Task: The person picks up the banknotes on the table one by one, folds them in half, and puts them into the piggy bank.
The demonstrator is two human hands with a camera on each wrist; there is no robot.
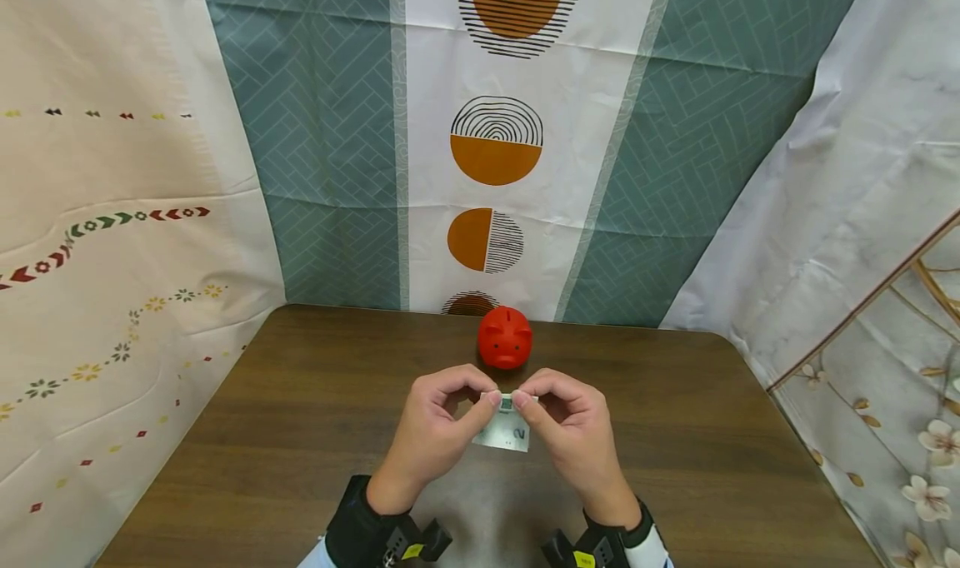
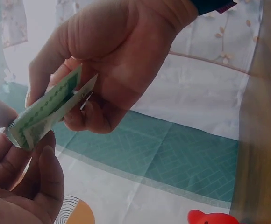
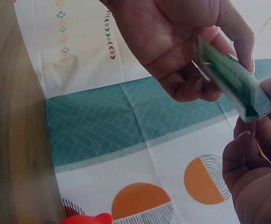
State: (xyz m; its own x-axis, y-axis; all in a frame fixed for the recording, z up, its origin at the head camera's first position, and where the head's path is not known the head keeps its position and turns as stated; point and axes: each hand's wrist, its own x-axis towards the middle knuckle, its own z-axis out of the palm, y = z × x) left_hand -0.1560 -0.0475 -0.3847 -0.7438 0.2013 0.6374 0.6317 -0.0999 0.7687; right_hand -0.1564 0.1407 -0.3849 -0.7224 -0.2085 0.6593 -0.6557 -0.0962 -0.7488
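Note:
A small green-and-white banknote (image 1: 504,431), folded over on itself, is held between my two hands above the table. My left hand (image 1: 437,418) pinches one end of it between thumb and fingers. At its other end, my right hand (image 1: 570,422) pinches it the same way. In the left wrist view the folded banknote (image 2: 46,109) shows two layers standing slightly apart; in the right wrist view the banknote (image 3: 233,81) is seen along its fold. Just beyond the hands stands a red piggy bank (image 1: 505,339), with a dark slot on its top. Neither hand touches it.
The brown wooden table (image 1: 337,401) extends around the hands. Behind it hangs a green-and-white patterned cloth (image 1: 322,176). Other patterned cloths hang at the left and right. Dark wrist straps with small cameras (image 1: 412,543) are on both wrists.

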